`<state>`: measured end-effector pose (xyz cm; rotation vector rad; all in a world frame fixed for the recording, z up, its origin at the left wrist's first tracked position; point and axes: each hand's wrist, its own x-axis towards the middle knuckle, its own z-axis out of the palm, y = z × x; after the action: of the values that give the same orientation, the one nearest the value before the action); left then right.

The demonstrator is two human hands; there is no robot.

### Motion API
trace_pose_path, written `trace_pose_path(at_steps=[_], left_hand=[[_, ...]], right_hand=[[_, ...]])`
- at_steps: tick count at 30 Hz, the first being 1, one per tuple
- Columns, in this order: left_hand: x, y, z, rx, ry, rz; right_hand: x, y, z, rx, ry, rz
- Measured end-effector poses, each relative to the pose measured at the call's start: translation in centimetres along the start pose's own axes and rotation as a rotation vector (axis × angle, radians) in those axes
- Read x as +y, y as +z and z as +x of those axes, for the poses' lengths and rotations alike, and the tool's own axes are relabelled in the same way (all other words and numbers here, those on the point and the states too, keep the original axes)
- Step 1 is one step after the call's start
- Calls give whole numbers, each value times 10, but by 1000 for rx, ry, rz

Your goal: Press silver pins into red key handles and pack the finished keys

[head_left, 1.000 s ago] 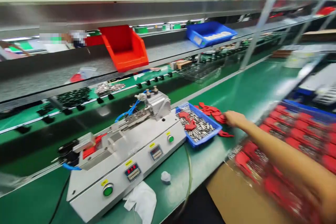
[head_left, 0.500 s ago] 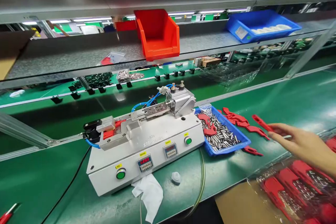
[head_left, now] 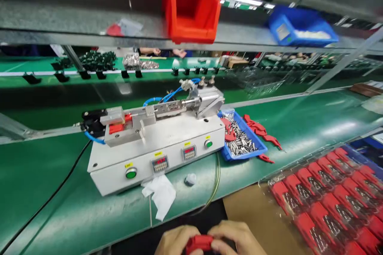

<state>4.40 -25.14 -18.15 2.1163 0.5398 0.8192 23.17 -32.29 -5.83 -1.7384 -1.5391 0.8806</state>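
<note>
Both my hands meet at the bottom edge of the view, below the bench. My left hand point(head_left: 175, 241) and my right hand point(head_left: 239, 239) are closed together around a small red plastic part point(head_left: 200, 243). In front of me on the green bench stands a white machine point(head_left: 155, 143) with green buttons and small displays. To its right is a blue tray of metal pins point(head_left: 241, 137), with loose red parts point(head_left: 261, 131) lying beside it.
A clear tray of red assemblies point(head_left: 326, 187) lies at the right on a cardboard box point(head_left: 251, 211). A white cloth point(head_left: 161, 195) and a small cap point(head_left: 190, 179) lie before the machine. Overhead, a shelf carries a red bin point(head_left: 191, 4) and a blue bin point(head_left: 302, 30).
My right hand pulled back from the loose red parts with one of them and joined my left hand low in front of me. The view tipped downward.
</note>
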Motion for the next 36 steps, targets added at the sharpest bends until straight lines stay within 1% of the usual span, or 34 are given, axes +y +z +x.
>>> trace_pose_path(at_steps=[1, 3, 4, 5, 6, 8, 9, 10, 11, 12, 14, 16, 18, 21, 24, 27, 31, 36], left_hand=[[4, -10, -7, -15, -94, -48], [10, -31, -20, -8, -268, -144], [12, -41, -25, 18, -366, -202], [14, -49, -28, 68, -477, -272], [14, -55, -30, 147, -592, -347], [15, -65, -30, 373, -791, -470], [15, -68, -30, 485, -858, -508], [16, -70, -29, 568, -899, -534], [16, -71, -28, 620, -920, -552], [17, -72, -28, 650, -930, -565], [18, -70, -28, 664, -928, -590], [19, -68, -28, 651, -906, -615], [21, -65, -27, 626, -893, -635], [25, -62, -21, 594, -895, -662], [26, -59, -13, 576, -864, -710], [25, -58, -6, 555, -818, -745], [26, -63, 0, 504, -753, -750], [32, -72, 1, 492, -674, -759]], right_hand=[[3, 3, 3, -35, 19, -2], [9, 8, 13, -99, 28, 11], [12, 9, 19, -90, 23, 26], [16, 11, 26, -38, 21, 39], [20, 14, 35, 54, 19, 48], [29, 20, 52, 271, 15, 46], [34, 24, 61, 353, 9, 39], [39, 28, 69, 403, -7, 33], [44, 33, 77, 419, -31, 29], [49, 37, 83, 416, -59, 25], [56, 45, 93, 390, -99, 10], [60, 50, 97, 364, -113, 3], [59, 50, 96, 356, -102, 45], [53, 45, 86, 327, -50, 222], [46, 38, 74, 290, 13, 431], [40, 30, 65, 350, 32, 554], [32, 25, 63, 374, 50, 560], [26, 34, 64, 451, 29, 535]])
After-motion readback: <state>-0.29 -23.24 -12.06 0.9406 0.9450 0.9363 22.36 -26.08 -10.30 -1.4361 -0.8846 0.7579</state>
